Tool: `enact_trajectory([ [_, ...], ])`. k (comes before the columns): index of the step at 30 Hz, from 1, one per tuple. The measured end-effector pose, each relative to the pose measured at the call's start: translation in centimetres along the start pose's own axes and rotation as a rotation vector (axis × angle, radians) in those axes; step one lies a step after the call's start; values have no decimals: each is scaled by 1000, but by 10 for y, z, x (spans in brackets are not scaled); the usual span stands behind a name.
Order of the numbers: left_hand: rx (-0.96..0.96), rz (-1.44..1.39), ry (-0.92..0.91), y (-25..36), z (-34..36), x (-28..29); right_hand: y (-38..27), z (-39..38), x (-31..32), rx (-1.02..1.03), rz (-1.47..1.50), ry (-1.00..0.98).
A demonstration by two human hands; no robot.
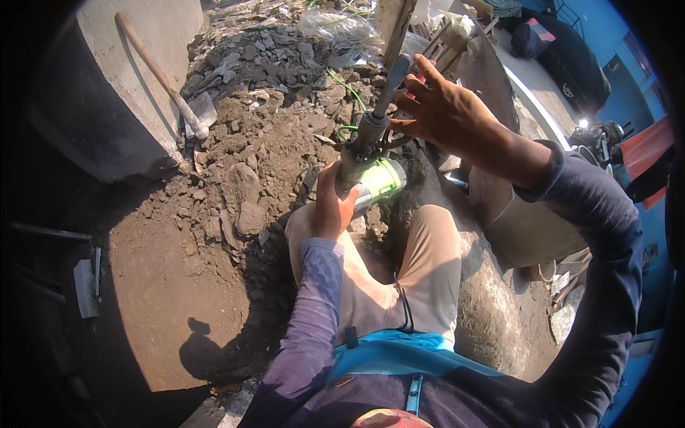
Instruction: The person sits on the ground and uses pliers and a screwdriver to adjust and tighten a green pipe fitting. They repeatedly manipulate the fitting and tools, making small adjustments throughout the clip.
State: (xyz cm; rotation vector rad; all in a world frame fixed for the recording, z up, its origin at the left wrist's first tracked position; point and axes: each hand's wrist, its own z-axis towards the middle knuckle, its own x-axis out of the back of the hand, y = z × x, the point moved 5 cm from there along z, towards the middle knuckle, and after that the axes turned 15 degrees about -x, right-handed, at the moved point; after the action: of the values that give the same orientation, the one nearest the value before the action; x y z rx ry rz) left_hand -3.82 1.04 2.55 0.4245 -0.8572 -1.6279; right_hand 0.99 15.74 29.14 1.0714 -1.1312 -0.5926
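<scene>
A demolition hammer with a bright green and grey body (384,180) rests between my knees, its dark nose pointing up and away from me. A grey metal chisel bit (391,87) stands out of that nose, tilted to the right. Low on the nose, where it meets the body, my left hand (335,202) is wrapped round the tool. My right hand (457,113) is beside the bit, fingers apart and partly bent, fingertips close to the metal. Whether they touch it I cannot tell.
A long wooden-handled tool (160,75) leans against a concrete block (100,107) at the left. Broken rubble (246,192) spreads ahead, with a green cable (347,87) across it. A large curved slab (528,221) stands at my right. Farther right is a covered car (564,60).
</scene>
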Motion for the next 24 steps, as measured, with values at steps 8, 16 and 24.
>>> enact_trajectory([
  [8, 4, -6, 0, -3, -1, 0, -4, 2, 2, 29, -44, -75],
  [16, -17, -15, -7, -2, -1, -1, -4, 5, -3, 58, 8, -51],
  [24, -79, 66, 28, 2, 1, 4, -4, 8, 5, 46, 50, -154],
])
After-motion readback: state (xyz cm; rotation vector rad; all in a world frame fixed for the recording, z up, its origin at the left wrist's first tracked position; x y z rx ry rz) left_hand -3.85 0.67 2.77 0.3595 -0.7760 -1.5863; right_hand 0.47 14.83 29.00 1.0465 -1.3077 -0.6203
